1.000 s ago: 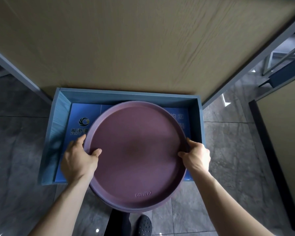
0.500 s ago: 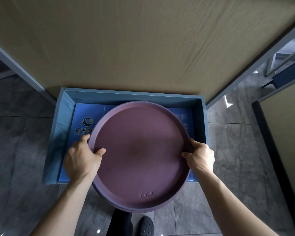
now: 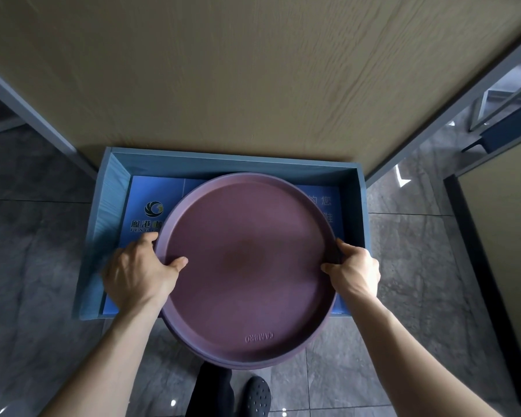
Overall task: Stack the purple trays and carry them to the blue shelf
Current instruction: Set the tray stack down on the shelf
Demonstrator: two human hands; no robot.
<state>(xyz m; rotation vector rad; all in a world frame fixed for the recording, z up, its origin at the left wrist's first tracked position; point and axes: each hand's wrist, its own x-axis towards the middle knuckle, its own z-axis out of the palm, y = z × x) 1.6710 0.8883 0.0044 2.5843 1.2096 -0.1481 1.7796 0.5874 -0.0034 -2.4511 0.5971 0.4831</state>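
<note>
A stack of round purple trays (image 3: 247,266) hangs level over the blue shelf (image 3: 112,212), its far half above the shelf's blue printed floor and its near edge jutting out past the shelf's front. The edge of a lower tray shows under the top one at the near rim. My left hand (image 3: 139,272) grips the stack's left rim, thumb on the inside. My right hand (image 3: 355,272) grips the right rim the same way. Whether the stack touches the shelf floor I cannot tell.
A tan wood-grain panel (image 3: 253,73) stands right behind the shelf, framed by grey metal posts (image 3: 36,121). Grey tiled floor (image 3: 418,266) surrounds the shelf. A second tan panel (image 3: 506,236) stands at the right. My dark shoe (image 3: 257,397) is below the trays.
The tray stack and both hands sit slightly farther in over the shelf than a second ago. The grip on both rims is unchanged.
</note>
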